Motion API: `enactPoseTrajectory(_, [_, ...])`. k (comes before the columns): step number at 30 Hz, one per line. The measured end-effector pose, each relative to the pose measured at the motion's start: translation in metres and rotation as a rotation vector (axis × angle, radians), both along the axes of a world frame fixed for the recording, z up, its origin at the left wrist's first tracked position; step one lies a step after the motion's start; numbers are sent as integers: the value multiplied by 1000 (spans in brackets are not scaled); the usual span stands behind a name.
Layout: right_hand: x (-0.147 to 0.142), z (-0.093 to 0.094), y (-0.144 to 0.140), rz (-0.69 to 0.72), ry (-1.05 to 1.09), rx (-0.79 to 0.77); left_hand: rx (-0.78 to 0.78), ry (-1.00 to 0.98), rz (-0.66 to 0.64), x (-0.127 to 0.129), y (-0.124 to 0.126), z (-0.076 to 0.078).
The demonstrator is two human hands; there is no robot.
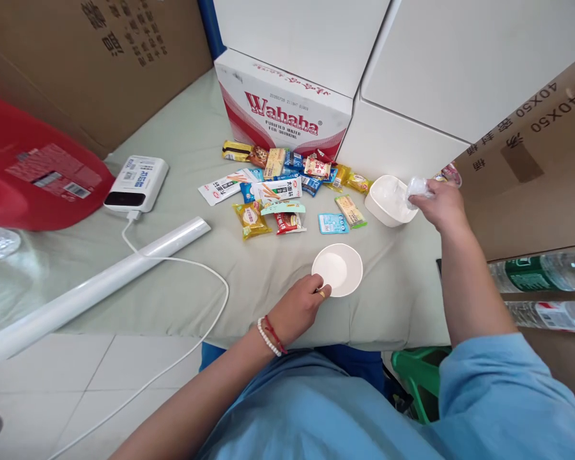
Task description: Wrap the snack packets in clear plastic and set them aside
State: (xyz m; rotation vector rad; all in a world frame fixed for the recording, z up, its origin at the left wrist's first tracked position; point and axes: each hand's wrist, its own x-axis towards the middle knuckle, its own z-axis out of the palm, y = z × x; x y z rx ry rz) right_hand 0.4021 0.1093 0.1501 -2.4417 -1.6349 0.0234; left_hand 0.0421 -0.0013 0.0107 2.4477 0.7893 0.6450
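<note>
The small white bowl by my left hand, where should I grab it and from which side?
Grip the bowl by its near rim, coming from your side, where your left hand already touches its edge. It sits upright, open and apparently empty, so thumb inside and fingers outside should pinch the thin rim. The far side is crowded by snack packets and the bigger bowl.

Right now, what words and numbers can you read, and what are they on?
"Wahaha PURIFIED WATER FOR DRINKING": red and white carton.
"40X50", twice: brown box, upside down.
Snack packets, power bank, red bag label, bottles: print too small.
</note>
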Motion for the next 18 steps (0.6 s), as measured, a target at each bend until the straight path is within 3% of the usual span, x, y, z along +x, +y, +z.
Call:
enactPoseTrajectory(4, [6,-38,46,12,-36,-428,32,22,8,-2,-4,-1])
enactPoseTrajectory(7, [2,-57,55,41,-7,-471,43,28,19,-3,-7,-2])
enactPoseTrajectory(10, [9,-58,50,40,32,-446,31,18,15,-3,-8,0])
enactPoseTrajectory(13, [16,-45,25,47,62,-350,-16,-21,-3,0,-9,4])
enactPoseTrajectory(15, [10,-33,-7,74,24,-186,-64,-55,-15,3,-9,8])
enactPoseTrajectory(17, [-7,-24,-51,203,27,13,-117,-90,-26,7,-9,13])
enactPoseTrajectory(18, [-18,-22,-76,336,101,69,-148,-110,-31,10,-9,15])
